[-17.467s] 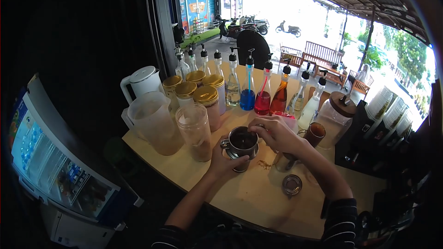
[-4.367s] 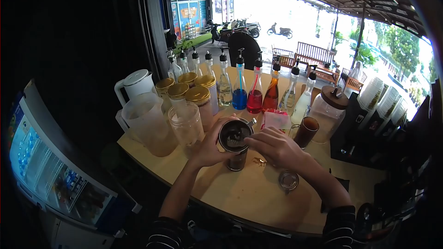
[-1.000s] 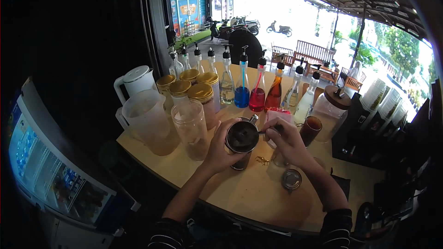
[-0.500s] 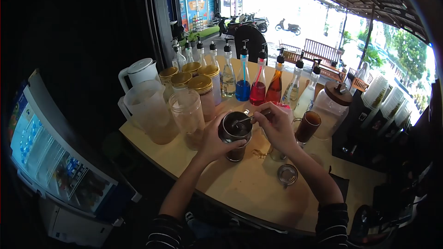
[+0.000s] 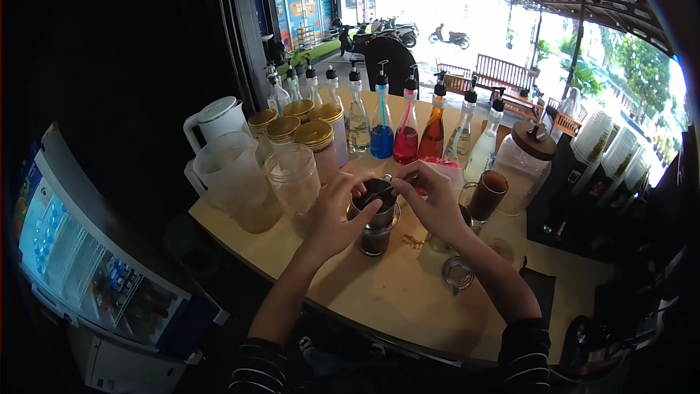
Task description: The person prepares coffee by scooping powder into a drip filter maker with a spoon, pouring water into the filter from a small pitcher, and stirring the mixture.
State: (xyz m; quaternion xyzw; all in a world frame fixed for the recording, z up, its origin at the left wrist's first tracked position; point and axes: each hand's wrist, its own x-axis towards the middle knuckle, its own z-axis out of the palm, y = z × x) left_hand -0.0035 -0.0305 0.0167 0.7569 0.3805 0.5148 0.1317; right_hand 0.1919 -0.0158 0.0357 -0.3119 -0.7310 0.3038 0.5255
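Observation:
A metal drip coffee filter (image 5: 377, 219) stands on a small glass (image 5: 374, 243), with dark contents inside its cup. My left hand (image 5: 334, 220) is at the filter's left side, thumb and fingers apart around the rim; whether it touches is hard to tell. Over the right rim, my right hand (image 5: 432, 203) pinches the handle of a small spoon (image 5: 379, 195) that slants across the filter's mouth. A round metal lid (image 5: 458, 273) lies on the table to the right. Beyond the right hand is a glass mug of dark brown drink (image 5: 488, 195), partly hidden.
Left on the table (image 5: 364, 288) are a plastic pitcher (image 5: 235, 182), an open clear jar (image 5: 292, 175), a white jug (image 5: 219, 120) and several gold-lidded jars (image 5: 314, 134). Pump-top syrup bottles (image 5: 383, 131) line the back. A wooden-lidded jar (image 5: 526, 168) and cup stacks (image 5: 592, 135) stand right.
My left hand has loosened from around the filter and risen to its rim. My right hand has moved slightly left, and the spoon lies lower across the mouth.

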